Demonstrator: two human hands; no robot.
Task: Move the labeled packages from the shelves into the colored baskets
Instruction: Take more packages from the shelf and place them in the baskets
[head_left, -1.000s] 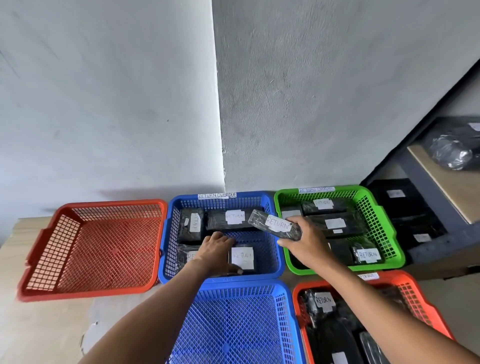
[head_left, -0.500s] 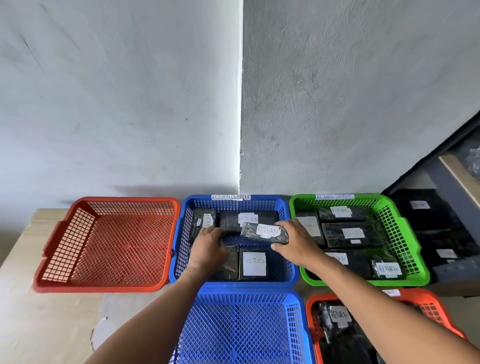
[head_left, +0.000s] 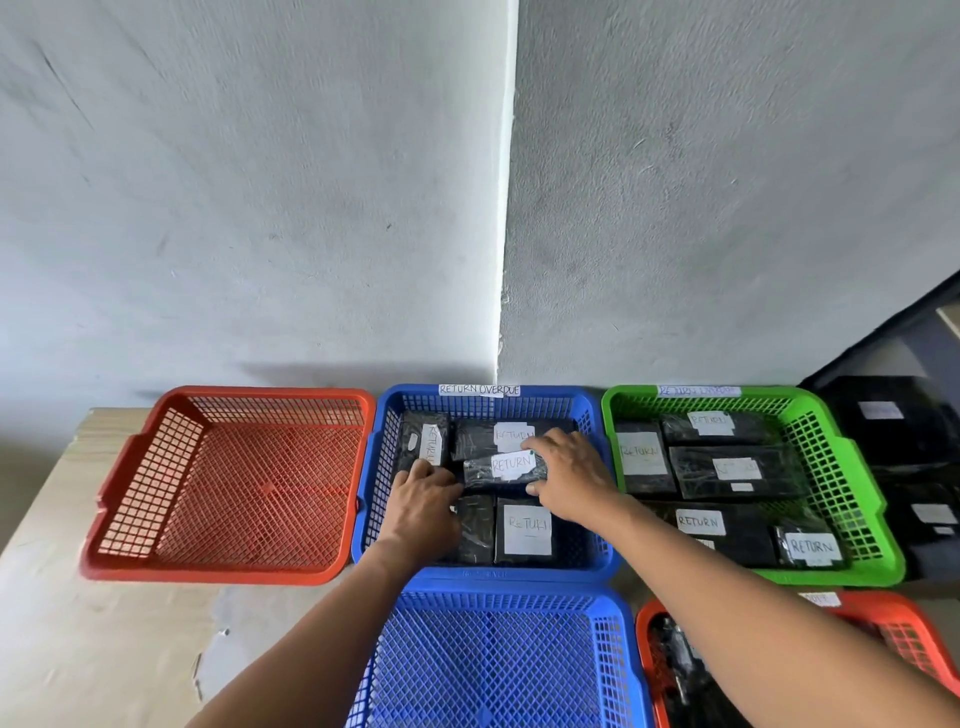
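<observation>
Crowding the table (head_left: 93, 649) are red (head_left: 228, 569), green (head_left: 857, 467) and blue baskets (mesh-sided); in the far blue basket (head_left: 374, 499), the right hand (head_left: 569, 480) pinches a labeled package (head_left: 506, 467), the left hand (head_left: 423, 501) resting spread beside it.

We've got a pale wooden table (head_left: 78, 623) here, with five mesh baskets sitting right on it: two red, two blue, one green (head_left: 852, 483).
</observation>
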